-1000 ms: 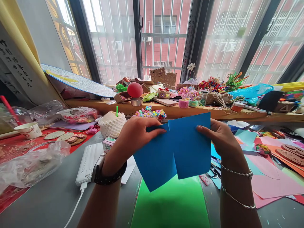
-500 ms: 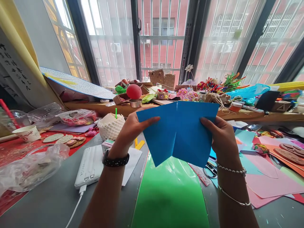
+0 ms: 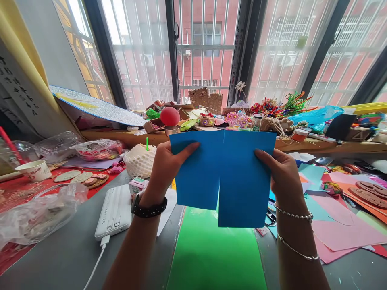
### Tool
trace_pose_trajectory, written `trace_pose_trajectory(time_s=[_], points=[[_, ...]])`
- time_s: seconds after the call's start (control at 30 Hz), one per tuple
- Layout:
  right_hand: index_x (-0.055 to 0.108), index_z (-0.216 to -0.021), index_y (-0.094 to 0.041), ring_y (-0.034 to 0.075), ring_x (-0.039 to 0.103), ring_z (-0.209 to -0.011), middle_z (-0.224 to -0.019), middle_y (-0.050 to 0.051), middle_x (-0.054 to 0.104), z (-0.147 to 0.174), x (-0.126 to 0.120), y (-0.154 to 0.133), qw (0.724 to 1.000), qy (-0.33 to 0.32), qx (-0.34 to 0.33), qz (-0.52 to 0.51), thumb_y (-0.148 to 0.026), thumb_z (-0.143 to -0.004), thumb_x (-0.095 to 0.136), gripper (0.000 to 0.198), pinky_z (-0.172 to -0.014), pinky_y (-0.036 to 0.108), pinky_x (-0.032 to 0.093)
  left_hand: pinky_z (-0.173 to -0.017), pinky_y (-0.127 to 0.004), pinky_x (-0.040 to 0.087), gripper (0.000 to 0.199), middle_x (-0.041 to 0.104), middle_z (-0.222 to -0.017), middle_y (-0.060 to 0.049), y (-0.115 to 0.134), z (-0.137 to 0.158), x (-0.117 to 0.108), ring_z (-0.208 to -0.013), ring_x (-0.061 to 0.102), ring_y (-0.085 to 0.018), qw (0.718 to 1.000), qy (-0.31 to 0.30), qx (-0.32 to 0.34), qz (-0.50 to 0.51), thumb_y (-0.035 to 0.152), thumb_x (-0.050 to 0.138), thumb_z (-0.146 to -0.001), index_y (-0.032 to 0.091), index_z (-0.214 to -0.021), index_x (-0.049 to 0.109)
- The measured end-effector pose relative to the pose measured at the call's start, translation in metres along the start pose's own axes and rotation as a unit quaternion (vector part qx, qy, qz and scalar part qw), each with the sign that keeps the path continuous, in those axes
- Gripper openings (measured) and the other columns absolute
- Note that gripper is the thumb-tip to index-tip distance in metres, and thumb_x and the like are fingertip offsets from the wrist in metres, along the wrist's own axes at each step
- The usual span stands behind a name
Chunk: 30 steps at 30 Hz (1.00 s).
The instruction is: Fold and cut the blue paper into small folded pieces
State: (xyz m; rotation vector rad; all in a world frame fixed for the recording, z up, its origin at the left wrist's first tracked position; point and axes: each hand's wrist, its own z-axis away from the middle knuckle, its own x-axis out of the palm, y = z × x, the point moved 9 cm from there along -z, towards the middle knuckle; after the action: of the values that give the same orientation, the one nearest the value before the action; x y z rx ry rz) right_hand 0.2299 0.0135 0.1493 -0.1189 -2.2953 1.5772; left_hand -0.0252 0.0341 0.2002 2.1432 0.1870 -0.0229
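A sheet of blue paper [image 3: 223, 173] is held up in front of me, with a slit running up from its lower edge near the middle. My left hand [image 3: 171, 165] pinches its upper left side, the thumb lying on the near face. At the upper right side my right hand [image 3: 279, 171] grips it the same way, fingers hidden behind. The right flap hangs lower than the left one. Below the paper lies a smooth green mat [image 3: 216, 253] on the grey table. Scissors [image 3: 271, 218] are partly hidden beside my right wrist.
A white power bank [image 3: 113, 211] with a cable lies to the left, beside a small box [image 3: 137, 186] and a foam-netted coconut [image 3: 140, 161] with a green straw. Pink paper sheets [image 3: 350, 231] spread at right. A red ball [image 3: 169, 116] and craft items line the sill.
The blue paper's two flaps have swung from a splayed, angled shape to hanging nearly straight. My left hand has shifted slightly left and up; my right hand has barely moved.
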Motion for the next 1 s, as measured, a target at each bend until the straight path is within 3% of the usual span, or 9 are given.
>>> trace_pose_trajectory(time_s=[0.27, 0.43, 0.6, 0.8, 0.9, 1.0], points=[[0.067, -0.076, -0.022, 0.018, 0.061, -0.056, -0.07, 0.001, 0.068, -0.001, -0.005, -0.001, 1.0, 0.01, -0.003, 0.024, -0.038, -0.057, 0.07, 0.025, -0.047, 0.029, 0.052, -0.052, -0.026, 0.053, 0.021, 0.068, -0.066, -0.001, 0.005, 0.002, -0.001, -0.06, 0.063, -0.018, 0.999, 0.008, 0.025, -0.027, 0.035, 0.068, -0.059, 0.016, -0.07, 0.067], [0.067, -0.077, -0.021, 0.017, 0.06, -0.05, -0.068, 0.001, 0.068, 0.001, -0.007, 0.003, 0.999, 0.023, 0.021, 0.005, -0.038, -0.056, 0.07, 0.027, -0.043, 0.027, 0.05, -0.054, -0.024, 0.053, 0.025, 0.069, -0.072, 0.001, 0.014, 0.006, -0.007, -0.065, 0.063, -0.017, 0.995, 0.058, 0.058, -0.049, 0.034, 0.068, -0.06, 0.018, -0.078, 0.068], [0.067, -0.075, -0.021, 0.013, 0.058, -0.045, -0.063, 0.0, 0.067, 0.003, -0.001, 0.005, 0.998, 0.014, 0.049, -0.04, -0.035, -0.055, 0.072, 0.025, -0.041, 0.022, 0.048, -0.049, -0.02, 0.051, 0.02, 0.067, -0.063, 0.004, 0.022, 0.013, -0.01, -0.058, 0.062, -0.014, 0.991, 0.091, 0.073, -0.066, 0.035, 0.067, -0.061, 0.019, -0.073, 0.069], [0.067, -0.073, -0.022, 0.012, 0.058, -0.046, -0.062, -0.001, 0.067, 0.004, 0.003, 0.009, 0.995, 0.009, 0.072, -0.069, -0.032, -0.055, 0.073, 0.022, -0.043, 0.021, 0.049, -0.054, -0.023, 0.051, 0.016, 0.067, -0.065, 0.003, 0.029, 0.019, -0.011, -0.062, 0.061, -0.015, 0.988, 0.12, 0.068, -0.063, 0.029, 0.065, -0.062, 0.017, -0.072, 0.068], [0.067, -0.073, -0.021, 0.012, 0.057, -0.045, -0.061, -0.001, 0.067, 0.003, 0.002, 0.009, 0.995, 0.012, 0.07, -0.073, -0.032, -0.054, 0.074, 0.023, -0.042, 0.021, 0.049, -0.054, -0.024, 0.051, 0.017, 0.067, -0.065, 0.002, 0.026, 0.017, -0.012, -0.062, 0.062, -0.016, 0.991, 0.11, 0.063, -0.046, 0.031, 0.067, -0.06, 0.017, -0.071, 0.068], [0.067, -0.074, -0.02, 0.012, 0.057, -0.043, -0.059, -0.001, 0.066, 0.003, -0.002, 0.007, 0.996, 0.022, 0.058, -0.072, -0.033, -0.054, 0.074, 0.025, -0.041, 0.021, 0.049, -0.05, -0.024, 0.052, 0.021, 0.067, -0.064, 0.001, 0.015, 0.01, -0.006, -0.058, 0.062, -0.016, 0.999, 0.043, 0.029, 0.01, 0.034, 0.069, -0.058, 0.016, -0.07, 0.066]])
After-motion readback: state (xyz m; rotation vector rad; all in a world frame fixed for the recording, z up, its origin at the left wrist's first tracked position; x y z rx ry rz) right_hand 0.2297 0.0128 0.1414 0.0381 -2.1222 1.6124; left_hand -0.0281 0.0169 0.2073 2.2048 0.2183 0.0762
